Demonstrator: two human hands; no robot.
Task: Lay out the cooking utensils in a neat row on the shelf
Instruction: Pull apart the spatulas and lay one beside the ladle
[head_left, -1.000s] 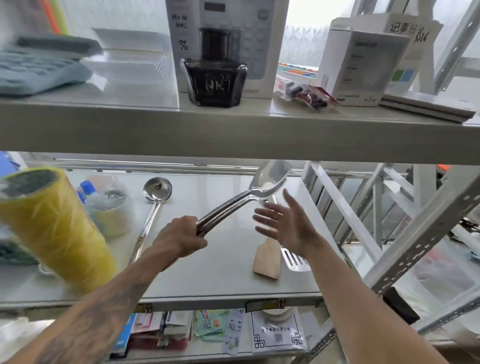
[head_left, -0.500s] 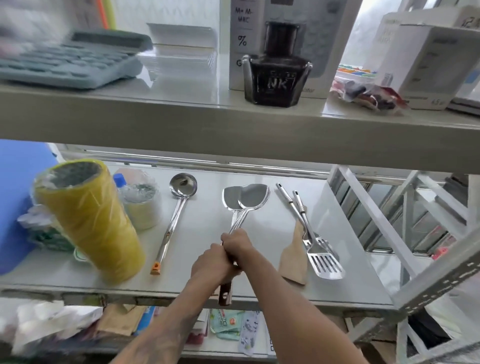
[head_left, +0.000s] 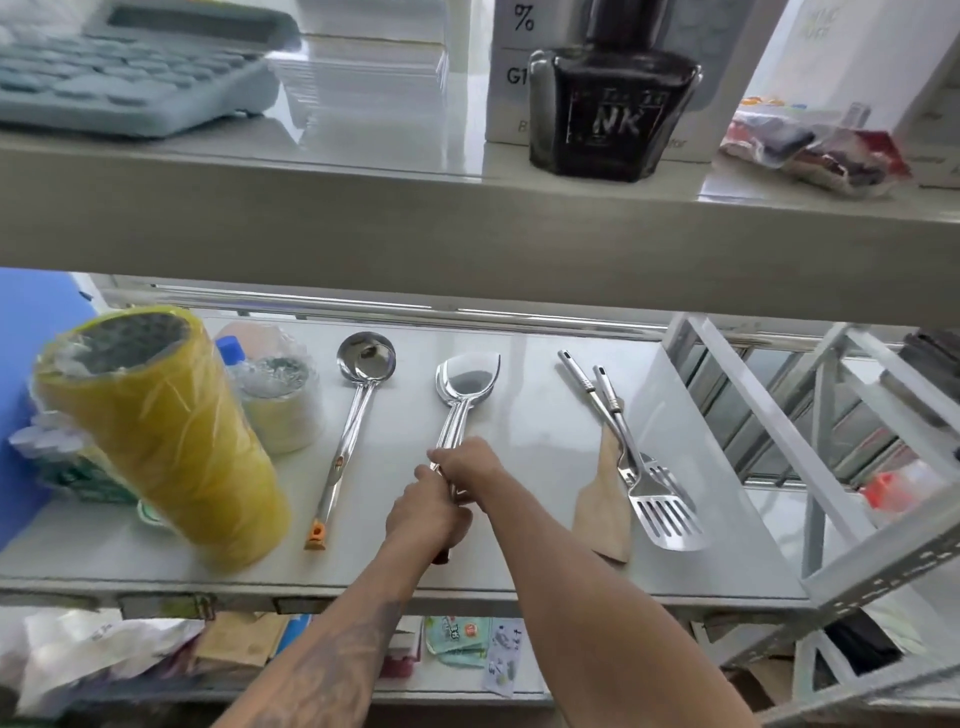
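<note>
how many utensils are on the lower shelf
6. A ladle lies left; two stacked turners sit mid-shelf, gripped by the left hand and right hand; two slotted turners cross a wooden spatula right.

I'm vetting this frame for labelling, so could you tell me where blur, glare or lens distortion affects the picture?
Head view: the calculator at top left is soft with blur; the upper shelf bows from wide-angle distortion; bright glare sits on its glossy top beside the ink bottle; the ladle and held spatulas are sharp enough, with mirror reflections in their bowls.
</note>
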